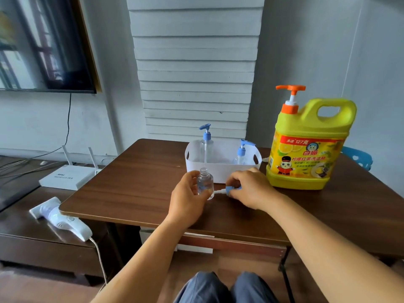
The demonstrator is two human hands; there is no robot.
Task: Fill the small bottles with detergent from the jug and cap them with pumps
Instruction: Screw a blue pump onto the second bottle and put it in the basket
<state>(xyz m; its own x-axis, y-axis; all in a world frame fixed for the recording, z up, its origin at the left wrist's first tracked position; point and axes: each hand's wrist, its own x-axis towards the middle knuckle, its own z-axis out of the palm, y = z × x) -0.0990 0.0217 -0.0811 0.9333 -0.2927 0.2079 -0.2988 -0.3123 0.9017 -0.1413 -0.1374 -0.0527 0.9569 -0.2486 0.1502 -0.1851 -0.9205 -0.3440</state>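
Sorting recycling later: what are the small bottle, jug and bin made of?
Bottle: clear glossy plastic, it seems; the hand shows through. Jug: opaque yellow plastic, moulded handle, glossy label. Bin: white matte, probably plastic; thin walls, cut-out handles.

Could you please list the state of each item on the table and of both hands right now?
Small bottle: upright, uncapped, looks empty, held by left hand.
Loose pump: lying sideways at table level, gripped by right hand.
Jug: upright, orange pump on.
Basket: holds two bottles.
Tall bottle: upright, pump on.
Short bottle: tilted, pump on.
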